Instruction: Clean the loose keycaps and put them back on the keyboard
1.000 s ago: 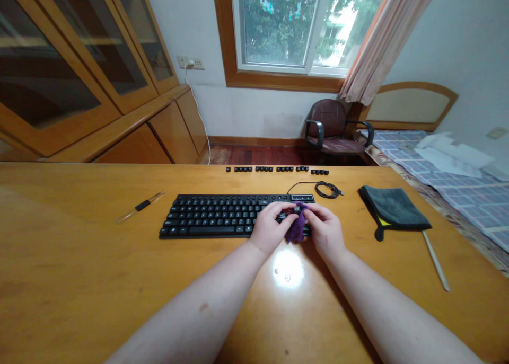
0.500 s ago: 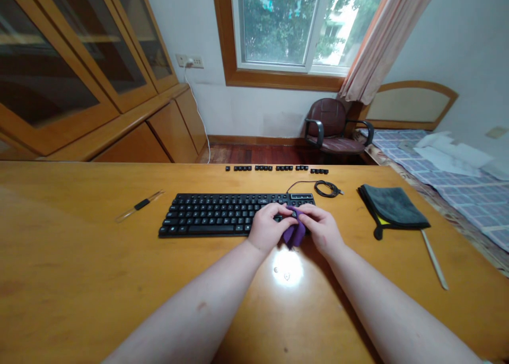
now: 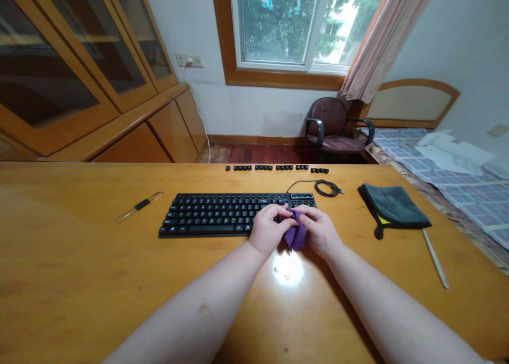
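A small purple cloth (image 3: 295, 238) is bunched between my two hands above the right end of a black keyboard (image 3: 214, 214). My left hand (image 3: 268, 229) pinches it from the left with thumb and fingers. From the right, my right hand (image 3: 320, 230) closes its thumb and index finger on the same cloth. A small dark piece shows in part between the fingertips, too covered to make out. Both hands hide much of the keyboard's number-pad end.
Black keycaps (image 3: 264, 168) stand in small groups along the far table edge. A coiled cable (image 3: 327, 188) lies behind the keyboard. A folded grey cloth (image 3: 393, 205) and a pale flat stick (image 3: 436, 260) are at right; a clear tool with a black grip (image 3: 142, 204) is at left.
My fingers have shifted slightly on the purple cloth, and its hanging folds have changed shape. The small piece between the fingertips is more covered. The keyboard has stayed put.
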Demonstrator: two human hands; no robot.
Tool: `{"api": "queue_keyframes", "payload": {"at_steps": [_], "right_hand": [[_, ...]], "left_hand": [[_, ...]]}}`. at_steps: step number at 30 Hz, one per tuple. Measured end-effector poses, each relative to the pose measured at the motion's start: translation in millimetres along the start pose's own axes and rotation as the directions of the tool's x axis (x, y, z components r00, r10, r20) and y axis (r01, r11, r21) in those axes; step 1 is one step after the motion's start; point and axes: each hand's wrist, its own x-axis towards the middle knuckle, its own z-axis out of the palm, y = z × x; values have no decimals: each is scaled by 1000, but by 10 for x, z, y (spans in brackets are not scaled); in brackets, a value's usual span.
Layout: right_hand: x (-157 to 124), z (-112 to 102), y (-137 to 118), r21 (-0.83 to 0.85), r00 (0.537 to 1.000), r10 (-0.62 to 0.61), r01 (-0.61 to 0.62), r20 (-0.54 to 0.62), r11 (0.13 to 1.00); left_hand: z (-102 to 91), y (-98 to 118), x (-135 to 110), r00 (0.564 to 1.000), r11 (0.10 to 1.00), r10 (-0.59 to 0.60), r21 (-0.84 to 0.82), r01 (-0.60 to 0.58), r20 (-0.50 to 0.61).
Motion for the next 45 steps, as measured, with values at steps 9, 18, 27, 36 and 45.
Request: {"api": "queue_keyframes", "payload": {"at_steps": [9,18,27,36,45], "right_hand": [[39,-69,69,-27,985,-12,8,-171,1000],[13,-12,-31,-19,972,-45,42,-231,999],[30,-23,-49,-102,987,-13,-4,-162,995],[40,-37,-18,-15,980,16,-19,-199,1000],[57,-50,-42,-29,983,55,-61,-177,998]], "left_hand": [[25,29,-23,997,994,66,79,-69,48],[-1,89,9,984,956,170,231,-179,56],[2,53,-1,941,907,301,259,-332,151],[16,79,-8,964,928,235,265,-260,125],[7,67,8,952,925,260,240,-293,160]]}}
